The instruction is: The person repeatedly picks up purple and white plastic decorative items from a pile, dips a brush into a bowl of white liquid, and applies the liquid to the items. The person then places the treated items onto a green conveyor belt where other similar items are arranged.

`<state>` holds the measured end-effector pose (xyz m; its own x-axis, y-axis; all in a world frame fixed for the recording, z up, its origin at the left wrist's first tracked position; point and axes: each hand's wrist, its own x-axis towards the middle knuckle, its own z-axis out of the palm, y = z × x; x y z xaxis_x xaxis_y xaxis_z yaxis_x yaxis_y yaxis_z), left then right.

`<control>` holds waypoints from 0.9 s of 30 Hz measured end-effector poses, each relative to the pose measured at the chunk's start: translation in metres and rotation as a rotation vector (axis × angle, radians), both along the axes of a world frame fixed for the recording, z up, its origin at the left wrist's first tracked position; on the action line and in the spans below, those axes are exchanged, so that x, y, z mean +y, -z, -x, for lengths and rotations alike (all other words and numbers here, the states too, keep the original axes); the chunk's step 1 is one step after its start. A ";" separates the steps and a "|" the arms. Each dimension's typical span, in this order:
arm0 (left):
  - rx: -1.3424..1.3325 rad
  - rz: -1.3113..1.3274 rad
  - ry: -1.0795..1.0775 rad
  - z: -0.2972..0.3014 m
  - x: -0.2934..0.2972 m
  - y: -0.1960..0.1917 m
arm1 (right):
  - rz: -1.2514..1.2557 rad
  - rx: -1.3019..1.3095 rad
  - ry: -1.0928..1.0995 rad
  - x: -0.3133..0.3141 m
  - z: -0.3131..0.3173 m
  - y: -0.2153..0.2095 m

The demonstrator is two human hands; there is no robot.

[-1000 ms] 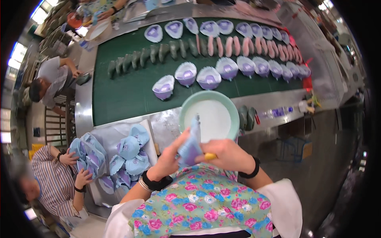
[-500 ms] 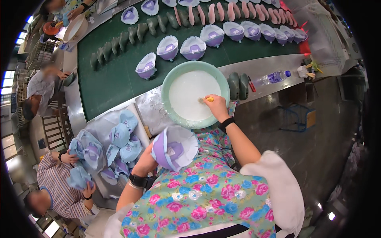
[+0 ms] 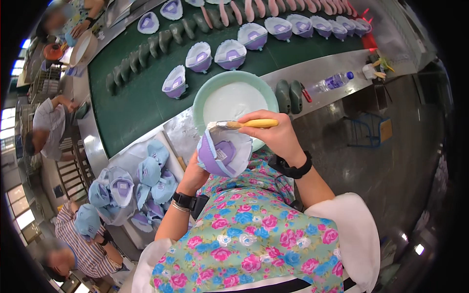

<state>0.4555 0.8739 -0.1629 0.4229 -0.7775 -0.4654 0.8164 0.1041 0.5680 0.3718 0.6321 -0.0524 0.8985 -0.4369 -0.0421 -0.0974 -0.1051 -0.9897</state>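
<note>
Left hand (image 3: 194, 177) cups the shoe upper (image 3: 223, 152) from below, just in front of the glue bowl (image 3: 201, 101); right hand (image 3: 276, 134) pinches the brush (image 3: 244, 124), bristles at the upper's rim: best thin, even strokes, upper steady, no drips inside.

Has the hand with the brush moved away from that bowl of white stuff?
Yes. The right hand with the brush came back off the bowl toward the shoe upper.

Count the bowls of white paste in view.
2: a teal bowl just behind the brush, and a second bowl at the far upper left; others may be hidden.
</note>
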 end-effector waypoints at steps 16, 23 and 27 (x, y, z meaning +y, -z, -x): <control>-0.381 0.054 -0.168 -0.016 -0.013 0.009 | -0.114 0.215 0.205 0.021 0.040 -0.019; -0.182 0.071 -0.327 -0.013 -0.021 -0.003 | 0.193 0.114 0.222 0.001 0.035 0.007; 0.077 0.098 -0.224 -0.020 -0.011 -0.017 | 0.250 0.048 0.276 -0.011 0.027 0.001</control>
